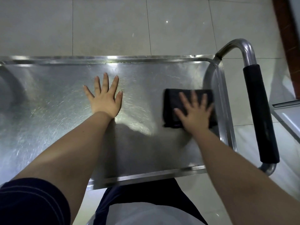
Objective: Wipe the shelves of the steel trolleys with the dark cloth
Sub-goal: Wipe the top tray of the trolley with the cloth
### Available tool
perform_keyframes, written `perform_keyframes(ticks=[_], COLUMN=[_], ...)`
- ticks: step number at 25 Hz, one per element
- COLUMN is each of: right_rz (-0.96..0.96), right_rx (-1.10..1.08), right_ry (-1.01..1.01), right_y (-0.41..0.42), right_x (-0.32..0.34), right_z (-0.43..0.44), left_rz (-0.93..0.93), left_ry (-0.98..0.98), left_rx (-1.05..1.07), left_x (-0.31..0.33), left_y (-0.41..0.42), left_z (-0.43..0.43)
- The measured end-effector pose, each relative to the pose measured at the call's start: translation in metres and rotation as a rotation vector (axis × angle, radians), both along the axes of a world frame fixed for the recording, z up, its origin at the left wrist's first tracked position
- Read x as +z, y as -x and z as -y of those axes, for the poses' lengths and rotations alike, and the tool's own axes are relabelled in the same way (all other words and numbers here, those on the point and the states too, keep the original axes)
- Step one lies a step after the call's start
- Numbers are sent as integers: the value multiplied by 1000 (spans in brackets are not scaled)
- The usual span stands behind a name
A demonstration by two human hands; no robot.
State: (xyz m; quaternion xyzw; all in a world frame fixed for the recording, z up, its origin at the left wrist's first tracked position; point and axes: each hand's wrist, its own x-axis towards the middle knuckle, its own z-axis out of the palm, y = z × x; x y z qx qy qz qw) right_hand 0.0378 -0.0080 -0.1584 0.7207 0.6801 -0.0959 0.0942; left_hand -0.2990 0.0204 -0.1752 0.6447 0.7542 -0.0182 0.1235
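The top shelf of a steel trolley (48, 98) fills the middle of the head view, scratched and shiny, with a raised rim. A folded dark cloth (172, 103) lies flat on the shelf near its right end. My right hand (195, 113) presses down on the cloth with fingers spread. My left hand (105, 96) rests flat on the bare steel at the shelf's middle, fingers apart, holding nothing.
The trolley's tubular push handle with a black foam grip (259, 114) curves around the right end. Pale floor tiles (113, 26) lie beyond the far rim. A brown wooden edge (285, 38) stands at the top right, and a pale metal surface (289, 114) shows at the right edge.
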Motion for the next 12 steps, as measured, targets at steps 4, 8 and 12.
perform_keyframes(ticks=[4, 8, 12], right_rz=[11, -89, -95], right_rx=[-326, 342, 413], right_ry=[7, 18, -55], right_y=[-17, 105, 69], right_x=[6, -4, -5], right_z=[1, 50, 52], left_rz=[-1, 0, -8], left_ry=[10, 38, 31], left_rx=[-3, -1, 4], left_x=[1, 2, 3], left_y=[0, 4, 2], left_z=[0, 0, 1])
